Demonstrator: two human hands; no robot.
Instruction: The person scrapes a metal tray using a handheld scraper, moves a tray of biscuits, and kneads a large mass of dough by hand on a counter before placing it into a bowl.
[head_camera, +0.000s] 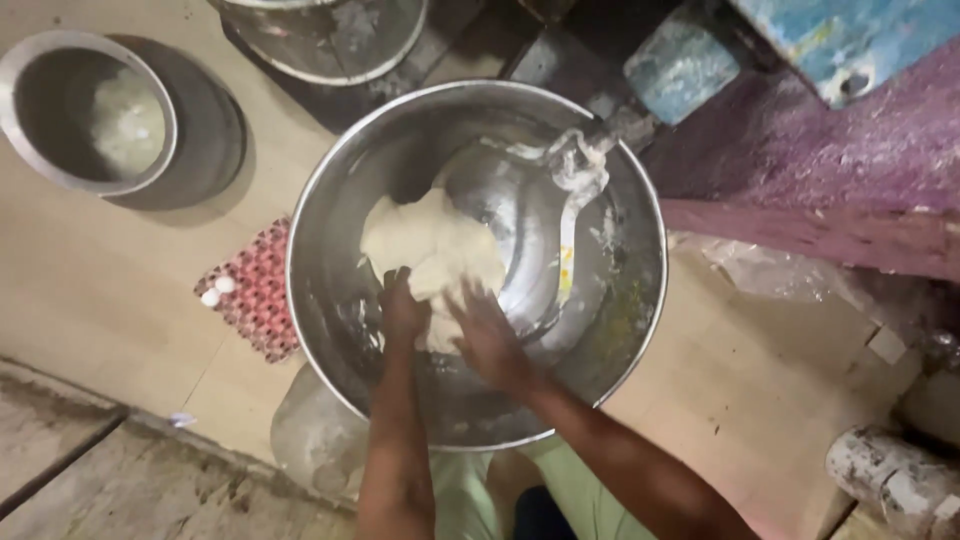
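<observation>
A pale tiled floor runs under everything, with a rough concrete strip at the lower left and a purple, paint-flecked block at the upper right. From the head camera, a big steel bowl sits in the middle, and a lump of pale dough lies on its bottom, left of centre. Both forearms reach up from the lower edge into the bowl. The left hand is curled knuckles-down, pressed against the dough's lower left edge. The right hand is blurred, fingers spread and flat against the dough's lower right side; neither hand is closed around anything. A dough-smeared mixer hook hangs inside the bowl's upper right. Left of the bowl lies a red egg tray with two white eggs. A smaller steel pot stands at the upper left.
</observation>
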